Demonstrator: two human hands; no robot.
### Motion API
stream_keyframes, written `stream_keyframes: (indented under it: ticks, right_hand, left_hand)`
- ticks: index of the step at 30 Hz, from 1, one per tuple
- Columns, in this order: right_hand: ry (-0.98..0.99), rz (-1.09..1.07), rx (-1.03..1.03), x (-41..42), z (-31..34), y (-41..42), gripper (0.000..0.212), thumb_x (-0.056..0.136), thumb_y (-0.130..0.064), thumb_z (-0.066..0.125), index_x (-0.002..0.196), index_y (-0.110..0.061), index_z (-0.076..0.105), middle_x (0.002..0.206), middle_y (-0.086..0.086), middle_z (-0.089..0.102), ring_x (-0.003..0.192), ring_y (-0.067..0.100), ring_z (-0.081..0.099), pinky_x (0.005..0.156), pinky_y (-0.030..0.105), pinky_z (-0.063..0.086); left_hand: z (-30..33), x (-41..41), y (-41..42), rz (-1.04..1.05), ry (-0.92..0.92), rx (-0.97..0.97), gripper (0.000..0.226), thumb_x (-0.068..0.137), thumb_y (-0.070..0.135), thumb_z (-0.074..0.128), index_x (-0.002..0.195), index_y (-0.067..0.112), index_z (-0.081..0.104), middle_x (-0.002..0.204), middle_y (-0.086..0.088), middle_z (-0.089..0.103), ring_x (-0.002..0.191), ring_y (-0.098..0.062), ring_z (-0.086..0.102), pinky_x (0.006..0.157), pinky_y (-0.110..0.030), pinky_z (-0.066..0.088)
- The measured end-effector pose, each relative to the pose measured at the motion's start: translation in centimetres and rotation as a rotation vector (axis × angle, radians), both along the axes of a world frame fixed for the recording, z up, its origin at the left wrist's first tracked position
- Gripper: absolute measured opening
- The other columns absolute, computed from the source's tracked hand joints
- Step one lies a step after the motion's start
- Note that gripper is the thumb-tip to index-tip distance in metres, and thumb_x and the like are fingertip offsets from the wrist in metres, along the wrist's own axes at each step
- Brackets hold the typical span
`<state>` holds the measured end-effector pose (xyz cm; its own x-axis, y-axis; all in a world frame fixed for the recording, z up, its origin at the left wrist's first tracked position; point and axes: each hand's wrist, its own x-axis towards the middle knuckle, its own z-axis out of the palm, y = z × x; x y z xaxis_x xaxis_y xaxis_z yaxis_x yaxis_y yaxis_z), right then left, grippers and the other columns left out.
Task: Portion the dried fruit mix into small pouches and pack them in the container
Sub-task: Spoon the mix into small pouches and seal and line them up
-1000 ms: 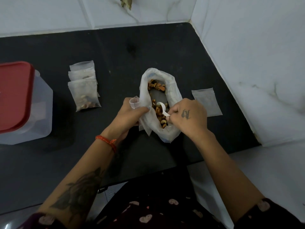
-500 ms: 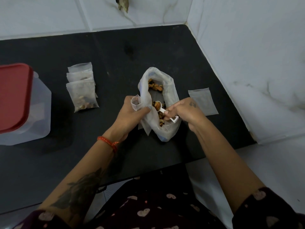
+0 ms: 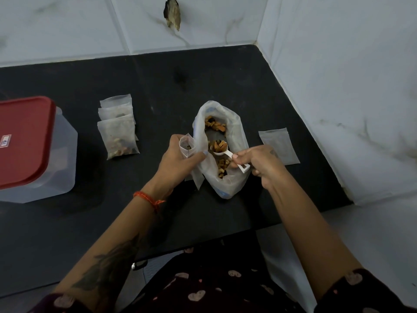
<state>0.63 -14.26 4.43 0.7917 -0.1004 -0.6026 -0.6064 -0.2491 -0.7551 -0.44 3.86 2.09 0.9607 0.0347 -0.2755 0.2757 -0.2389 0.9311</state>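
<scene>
On the black countertop point(image 3: 158, 86), the red-lidded container point(image 3: 31, 145) stands at far left. The open bag of dried fruit mix point(image 3: 222, 154) lies centre. The left hand point(image 3: 180, 161) pinches an open small pouch point(image 3: 186, 145) upright beside it; the right hand point(image 3: 259, 163) grips a loaded white scoop point(image 3: 222, 151) over the bag.

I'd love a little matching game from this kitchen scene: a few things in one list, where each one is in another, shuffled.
Things:
1. white scoop
2. empty pouch
3. filled pouches
4. red lid

Places or states:
A. lying flat on the counter, right of the big bag
B. closing the clear container at the far left
C. loaded with fruit mix, held in the right hand over the big bag
D. stacked on the counter between the container and the big bag

Pairs: 1-C, 2-A, 3-D, 4-B
</scene>
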Motion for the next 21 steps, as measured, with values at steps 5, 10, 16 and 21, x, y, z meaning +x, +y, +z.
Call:
stream_keyframes:
  ticks: [5,10,16,21]
  right_hand:
    - [0.004,-0.014,0.018,0.0,0.5,0.0,0.005,0.084,-0.012,0.066,0.086,-0.013,0.070,0.069,-0.003,0.070,0.064,0.004,0.053,0.054,0.023,0.027]
    - [-0.070,-0.047,0.083,-0.2,1.6,0.0,0.009,0.081,-0.012,0.068,0.075,-0.019,0.071,0.070,-0.003,0.073,0.084,0.011,0.063,0.059,0.024,0.031]
    - [-0.179,0.103,0.151,-0.7,4.3,1.9,0.008,0.081,-0.015,0.067,0.085,-0.019,0.074,0.070,-0.005,0.073,0.068,-0.004,0.063,0.062,0.020,0.029]
    - [-0.368,0.256,0.002,-0.8,5.3,4.0,0.010,0.079,-0.018,0.071,0.074,-0.027,0.074,0.069,-0.006,0.072,0.090,0.007,0.065,0.077,0.024,0.044]
  left_hand:
    - [0.3,-0.2,0.6,-0.038,-0.042,0.103,0.049,0.082,0.036,0.068,0.117,0.026,0.035,0.102,0.016,0.046,0.092,-0.004,0.051,0.075,-0.025,0.046]
    - [0.7,-0.3,1.2,-0.061,-0.121,0.235,0.053,0.080,0.043,0.067,0.118,0.027,0.034,0.113,0.010,0.045,0.099,-0.008,0.048,0.072,-0.019,0.040]
    - [1.5,0.2,2.0,-0.053,-0.246,0.301,0.052,0.078,0.043,0.070,0.115,0.027,0.037,0.116,0.007,0.051,0.106,-0.010,0.051,0.080,-0.024,0.041]
    - [2.2,0.4,2.6,-0.084,-0.294,0.220,0.049,0.078,0.036,0.072,0.113,0.025,0.041,0.107,0.011,0.059,0.098,-0.006,0.058,0.078,-0.021,0.046]
